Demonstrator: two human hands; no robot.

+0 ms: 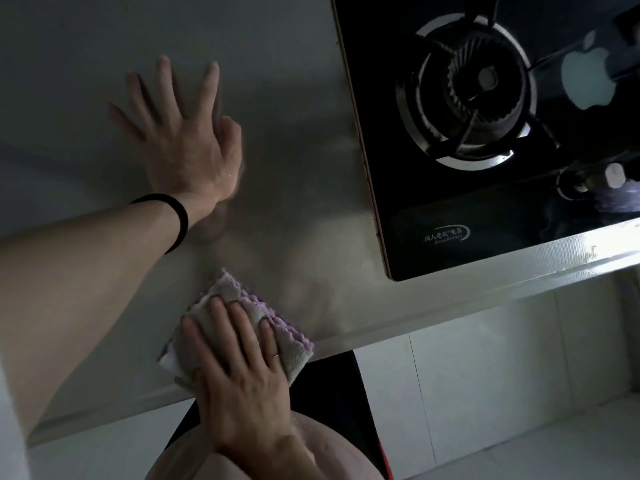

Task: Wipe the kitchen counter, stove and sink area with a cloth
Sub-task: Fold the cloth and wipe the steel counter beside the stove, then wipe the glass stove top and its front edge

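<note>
A folded cloth [227, 292], pale grey-white with a purple fringed side, lies on the steel counter [294, 140] at its front edge. My right hand [239, 368] presses flat on top of the cloth, fingers spread over it. Farther back on the counter my left hand [180, 133] rests palm down with fingers apart and nothing in it; a black band circles that wrist. The black glass stove [450, 209] sits to the right, its round gas burner [474, 91] near the top. No sink is in view.
A control knob [614, 176] stands on the stove's right front. The counter's front lip [450, 292] runs diagonally, with white tiled wall and floor [485, 393] below it. My body in dark clothing is close against the edge.
</note>
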